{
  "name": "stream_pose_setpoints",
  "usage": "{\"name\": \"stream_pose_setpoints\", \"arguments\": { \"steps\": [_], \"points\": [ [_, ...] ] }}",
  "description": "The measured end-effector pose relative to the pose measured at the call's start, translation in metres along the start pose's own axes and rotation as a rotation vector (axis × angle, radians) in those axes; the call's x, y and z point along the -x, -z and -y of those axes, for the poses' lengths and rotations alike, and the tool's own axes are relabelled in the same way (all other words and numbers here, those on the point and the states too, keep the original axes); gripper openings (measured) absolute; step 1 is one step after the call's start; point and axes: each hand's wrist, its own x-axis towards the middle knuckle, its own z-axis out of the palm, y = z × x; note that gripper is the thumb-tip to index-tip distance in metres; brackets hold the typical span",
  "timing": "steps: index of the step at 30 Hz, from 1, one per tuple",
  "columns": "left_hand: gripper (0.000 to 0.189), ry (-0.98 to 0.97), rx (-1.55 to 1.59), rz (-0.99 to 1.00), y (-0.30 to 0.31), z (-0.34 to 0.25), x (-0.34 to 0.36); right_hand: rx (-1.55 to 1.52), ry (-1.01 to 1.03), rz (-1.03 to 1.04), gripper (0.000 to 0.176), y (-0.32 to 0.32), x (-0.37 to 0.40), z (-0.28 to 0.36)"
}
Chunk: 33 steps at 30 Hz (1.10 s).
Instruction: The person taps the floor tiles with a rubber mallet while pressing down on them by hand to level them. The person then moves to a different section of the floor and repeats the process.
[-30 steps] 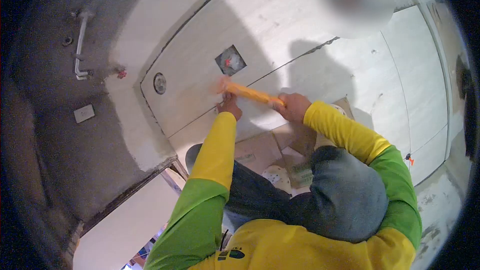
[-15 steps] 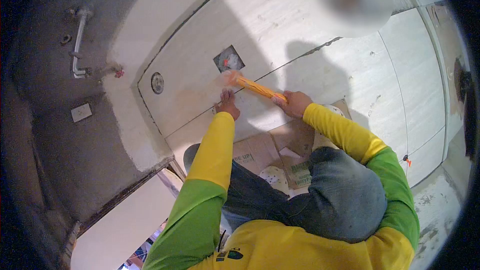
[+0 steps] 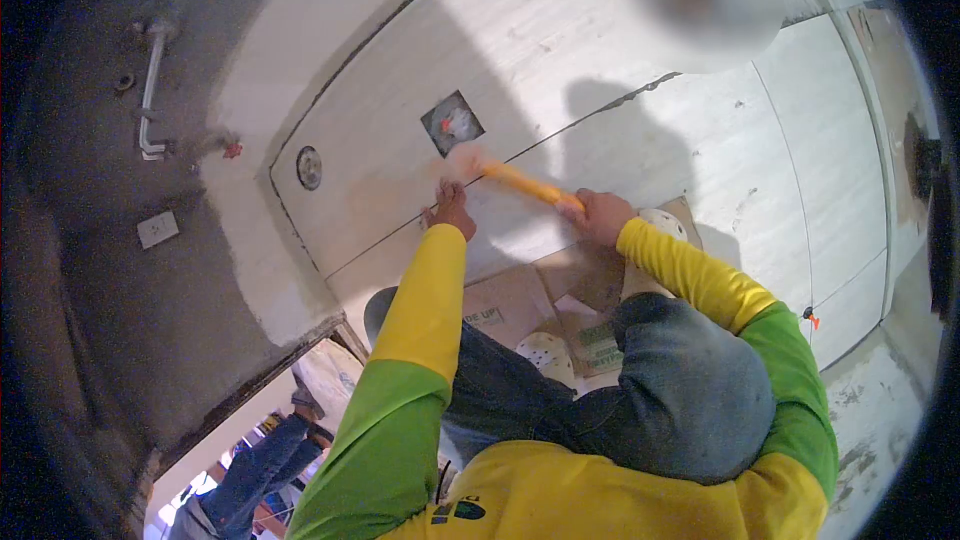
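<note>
My right hand [image 3: 603, 216] is wrapped round the orange handle of a mallet [image 3: 527, 184]. The mallet's pale pinkish head is blurred over the light floor tiles [image 3: 560, 60], just beside the seam between two of them. Close to that head, my left hand [image 3: 452, 208] rests on the tile at the seam, its fingers apart and nothing seen in them. Above the mallet head lies a square cutout [image 3: 452, 124] in the tile, with a small red piece inside.
A round drain [image 3: 309, 168] is set at the left. Cardboard [image 3: 510, 290] lies under my feet. Pipes [image 3: 152, 100] and a white plate [image 3: 158, 230] are on the grey wall. An orange clip [image 3: 811, 318] sits at a right seam. Another person's legs [image 3: 255, 470] show lower left.
The mallet's handle is more blurred, and my right hand has shifted slightly right. Another person's legs have come into view at the lower left. My left hand stays on the tile.
</note>
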Motion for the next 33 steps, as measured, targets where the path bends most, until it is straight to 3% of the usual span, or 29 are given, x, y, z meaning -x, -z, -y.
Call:
{"name": "stream_pose_setpoints", "arguments": {
  "steps": [2,6,8,11,15,17,21,24,26,29,33],
  "points": [
    [0.089,0.027,0.029,-0.077,0.003,-0.005,0.007,0.049,-0.116,0.048,0.065,0.003,-0.013,-0.007],
    [0.088,-0.004,0.007,-0.007,0.011,-0.006,0.006,0.017,-0.021,0.068,0.064,0.013,0.002,0.001],
    [0.088,-0.016,-0.017,0.048,0.009,-0.002,0.008,-0.001,-0.034,-0.037,0.064,0.01,0.004,-0.007],
    [0.089,0.014,0.037,-0.055,0.003,-0.002,0.003,-0.021,-0.14,0.021,0.065,0.016,-0.012,-0.011],
    [0.089,-0.005,-0.001,-0.044,0.004,-0.004,-0.002,-0.071,-0.066,0.053,0.065,0.022,0.003,-0.001],
    [0.089,0.01,0.01,-0.031,0.0,0.001,0.001,-0.014,-0.115,-0.051,0.065,0.011,-0.001,-0.013],
    [0.091,0.009,0.002,-0.028,0.003,-0.001,0.005,-0.018,-0.155,0.014,0.065,0.019,0.0,-0.007],
    [0.091,0.009,0.012,-0.024,0.01,-0.008,0.006,-0.042,-0.052,0.008,0.065,0.019,0.008,-0.015],
    [0.09,0.028,0.027,-0.02,0.009,-0.004,0.007,0.008,-0.215,-0.006,0.064,0.016,-0.002,-0.028],
    [0.087,-0.005,0.017,-0.023,0.002,0.003,0.003,-0.061,-0.152,0.013,0.066,0.041,0.0,0.007],
    [0.086,-0.031,0.063,-0.058,0.001,0.0,0.003,-0.033,-0.08,-0.012,0.066,0.031,-0.001,0.001]
  ]
}}
